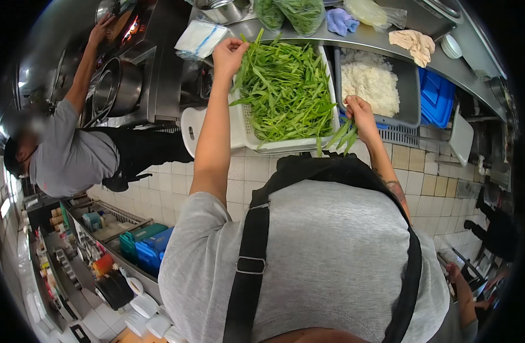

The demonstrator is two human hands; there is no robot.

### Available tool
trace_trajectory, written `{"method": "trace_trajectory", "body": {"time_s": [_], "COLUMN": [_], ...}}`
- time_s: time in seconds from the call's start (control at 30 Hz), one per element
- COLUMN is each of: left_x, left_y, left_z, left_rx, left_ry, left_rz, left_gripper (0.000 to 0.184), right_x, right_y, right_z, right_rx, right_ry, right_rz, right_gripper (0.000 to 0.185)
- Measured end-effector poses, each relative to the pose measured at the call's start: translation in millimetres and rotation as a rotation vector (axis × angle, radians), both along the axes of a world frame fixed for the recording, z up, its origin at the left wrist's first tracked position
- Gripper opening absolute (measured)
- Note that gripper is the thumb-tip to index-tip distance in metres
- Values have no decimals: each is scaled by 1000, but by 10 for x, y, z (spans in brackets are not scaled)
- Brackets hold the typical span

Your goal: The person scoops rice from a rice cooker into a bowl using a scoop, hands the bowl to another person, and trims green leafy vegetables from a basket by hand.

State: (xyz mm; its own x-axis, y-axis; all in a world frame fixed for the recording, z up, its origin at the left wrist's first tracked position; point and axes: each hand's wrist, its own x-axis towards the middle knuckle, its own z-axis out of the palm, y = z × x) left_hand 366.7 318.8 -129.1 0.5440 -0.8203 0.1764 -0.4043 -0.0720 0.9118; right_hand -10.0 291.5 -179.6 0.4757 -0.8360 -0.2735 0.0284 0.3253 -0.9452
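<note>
Head view: cut green stems and leaves (288,91) fill a white basket (274,147) in the upper middle of the frame. The person's left hand (229,57) is at the basket's upper left corner, its fingertips drawn together against the edge of the greens; whether a stem is pinched between them cannot be told. At the basket's lower right, the right hand (361,114) has its fingers closed around a small bunch of leaves (346,136), which hangs down beside the rim.

Just right of the basket, a grey tub (410,86) holds a white, grainy mass (371,88) that looks like rice, with a blue plastic container (437,97) next to it. A metal counter (371,35) runs along the top of the frame, carrying bagged greens (297,14), a bluish cloth (342,21), a beige cloth (412,44) and a white bowl (452,47). A white wrapped pack (201,39) lies left of the left hand.

Farther out, at the left of the frame, a co-worker (74,148) in a grey shirt stretches an arm toward the stove area, near a large metal pot (122,86). Pale tiles (414,180) cover the floor.
</note>
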Motion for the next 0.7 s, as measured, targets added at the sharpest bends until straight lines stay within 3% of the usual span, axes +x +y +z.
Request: {"method": "trace_trajectory", "body": {"time_s": [0.07, 0.17, 0.2, 0.3, 0.4, 0.5, 0.7], "left_x": [10, -43, -108, -193, -253, -231, -540], "left_y": [55, 94, 126, 214, 230, 268, 274], "left_z": [-7, -37, 62, 252, 459, 656, 765], "left_rx": [15, -116, -90, -32, -215, -215, -101], "left_ry": [185, 170, 8, -128, 236, 510, 763], "left_rz": [-31, 143, 241, 234, 62, -13, -125], "left_gripper": [18, 17, 16, 15, 16, 14, 15], "right_x": [159, 459, 533, 681, 793, 888, 1207], "right_y": [-21, -37, -49, -43, -68, -33, -119], "right_z": [-18, -44, -25, -26, 158, 572, 996], "right_rx": [-72, -203, -253, -421, -556, -641, -863], "right_ry": [114, 223, 265, 305, 321, 285, 85], "right_rz": [84, 147, 179, 230, 254, 234, 150], "right_gripper": [24, 28, 29, 32, 31, 27, 22]}}
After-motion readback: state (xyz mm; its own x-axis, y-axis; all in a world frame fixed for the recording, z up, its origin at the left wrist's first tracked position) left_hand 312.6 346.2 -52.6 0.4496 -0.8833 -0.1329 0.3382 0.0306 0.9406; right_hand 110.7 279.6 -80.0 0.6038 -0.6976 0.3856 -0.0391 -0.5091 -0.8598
